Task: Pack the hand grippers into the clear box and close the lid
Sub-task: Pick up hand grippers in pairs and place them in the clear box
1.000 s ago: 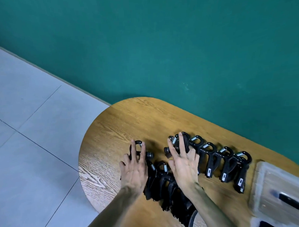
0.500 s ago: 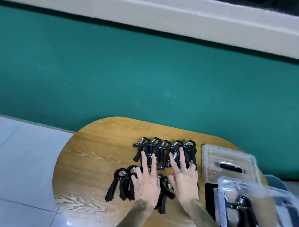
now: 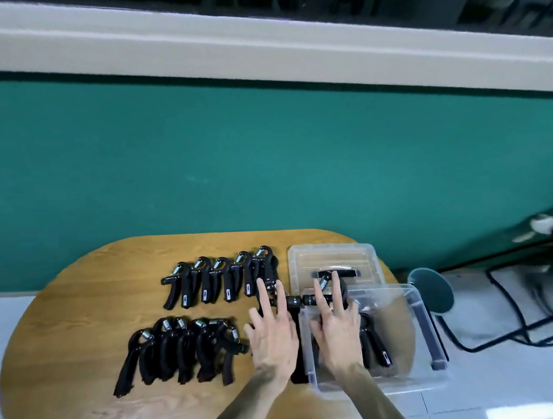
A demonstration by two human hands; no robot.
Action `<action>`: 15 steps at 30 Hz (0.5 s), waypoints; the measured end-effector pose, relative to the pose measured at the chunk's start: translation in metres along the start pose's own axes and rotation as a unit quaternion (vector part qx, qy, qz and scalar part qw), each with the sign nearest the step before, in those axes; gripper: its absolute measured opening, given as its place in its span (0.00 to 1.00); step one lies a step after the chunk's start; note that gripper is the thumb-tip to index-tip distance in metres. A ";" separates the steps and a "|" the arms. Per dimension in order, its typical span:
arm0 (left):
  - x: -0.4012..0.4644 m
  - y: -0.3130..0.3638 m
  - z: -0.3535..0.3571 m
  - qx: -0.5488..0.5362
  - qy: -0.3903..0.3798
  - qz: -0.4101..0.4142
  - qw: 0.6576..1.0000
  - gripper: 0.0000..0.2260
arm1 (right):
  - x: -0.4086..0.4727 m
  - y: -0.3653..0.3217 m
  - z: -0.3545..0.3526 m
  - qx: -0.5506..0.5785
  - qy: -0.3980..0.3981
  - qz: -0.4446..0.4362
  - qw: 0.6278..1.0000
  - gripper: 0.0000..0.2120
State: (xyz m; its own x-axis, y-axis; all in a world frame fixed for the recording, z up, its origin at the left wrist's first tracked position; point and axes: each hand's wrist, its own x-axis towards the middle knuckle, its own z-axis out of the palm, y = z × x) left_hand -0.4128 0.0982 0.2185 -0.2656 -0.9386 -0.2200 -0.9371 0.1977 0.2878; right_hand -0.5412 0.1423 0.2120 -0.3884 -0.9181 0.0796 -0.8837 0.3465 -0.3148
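Listing L to R, worktop (image 3: 82,281) contents:

1. Near row of hand grippers (image 3: 180,349): approx. six, black, handles pointing near, springs far. Lying loose and overlapped at near left. Not packed.
2. Far row of hand grippers (image 3: 221,281): five, lined up side by side, just left of the lid. Not packed.
3. Left hand (image 3: 273,336): palm down, fingers (image 3: 263,292) spread, index and middle stretched far. Rests against the left side of item 4. No closed grasp visible; thumb hidden.
4. Cluster of hand grippers (image 3: 293,302): black, bunched between the two hands, a knob end showing at the far side. Sits at the box's left wall, partly over it. Count unclear, mostly covered by the hands.
5. Right hand (image 3: 336,333): palm down over the left part of the box, fingers (image 3: 337,286) spread, two stretched far. Presses item 4 from the right.
6. Clear box (image 3: 409,301): open, at the right end of the worktop, near side. One hand gripper (image 3: 374,344) lies inside.
7. Lid (image 3: 334,257): clear with black handle, flat on the worktop just beyond the box. Not fitted.

Change vs. half a sec ago: both hands were mid-worktop, flat on grippers by the rows. Now they're at the box edge w/ a bunch pressed between them.

Meaning (judgement): a batch transfer is under way and about to drop in. Task is early, since two rows remain out and the lid comes last.
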 end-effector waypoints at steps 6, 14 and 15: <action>-0.011 0.078 0.037 0.008 -0.024 0.002 1.000 0.36 | -0.004 0.093 -0.009 -0.003 -0.037 0.009 0.999 0.44; -0.006 0.127 0.093 0.000 -0.057 -0.028 0.998 0.41 | -0.007 0.169 0.025 0.027 -0.093 0.018 0.995 0.44; -0.005 0.128 0.099 -0.021 -0.073 -0.031 0.997 0.44 | -0.009 0.177 0.031 0.035 -0.105 0.018 0.994 0.46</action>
State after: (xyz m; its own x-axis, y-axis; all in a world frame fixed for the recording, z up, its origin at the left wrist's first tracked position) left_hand -0.5538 0.1565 0.1638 -0.2400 -0.8972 -0.3706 -0.9432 0.1252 0.3078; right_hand -0.6861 0.2058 0.1266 -0.3505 -0.9275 -0.1298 -0.8469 0.3731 -0.3790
